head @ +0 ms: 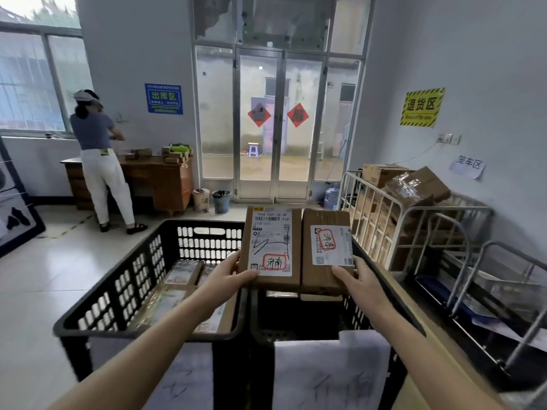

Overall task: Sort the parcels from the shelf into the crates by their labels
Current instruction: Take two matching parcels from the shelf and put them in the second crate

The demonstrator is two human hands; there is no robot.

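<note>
I hold two brown cardboard parcels side by side above the crates. My left hand (pixel 226 276) grips the near end of the left parcel (pixel 270 247), whose white label carries red-framed handwriting. My right hand (pixel 353 278) grips the near end of the right parcel (pixel 325 253), which has a smaller white label with red characters. Both parcels hover over the right black crate (pixel 349 309), whose inside is dark and mostly hidden. The left black crate (pixel 127 279) holds several parcels. A white paper sign hangs on each crate's front.
A metal cage cart (pixel 414 214) stacked with cardboard boxes stands to the right, with more metal frames (pixel 503 291) nearer. A person (pixel 100 161) stands at a wooden desk (pixel 159 179) at the back left. Glass doors (pixel 279 122) are straight ahead; white tiled floor lies to the left.
</note>
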